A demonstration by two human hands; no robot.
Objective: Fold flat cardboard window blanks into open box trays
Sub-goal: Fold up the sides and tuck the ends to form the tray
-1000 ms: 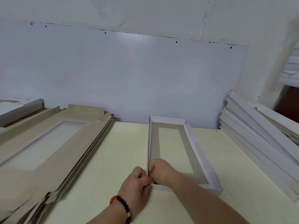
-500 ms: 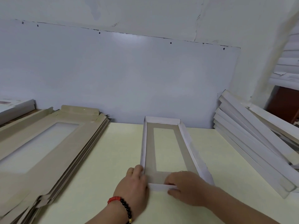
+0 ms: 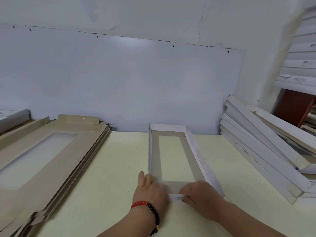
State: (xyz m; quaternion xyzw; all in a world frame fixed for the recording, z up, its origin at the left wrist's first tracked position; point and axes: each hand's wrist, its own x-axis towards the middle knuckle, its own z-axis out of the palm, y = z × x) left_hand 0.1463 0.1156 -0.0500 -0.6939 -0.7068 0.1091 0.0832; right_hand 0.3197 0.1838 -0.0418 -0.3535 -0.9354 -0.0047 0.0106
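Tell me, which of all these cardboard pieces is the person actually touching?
The single folded tray at the table's middle; both hands are at its near end. The flat stack and leaning trays lie untouched.
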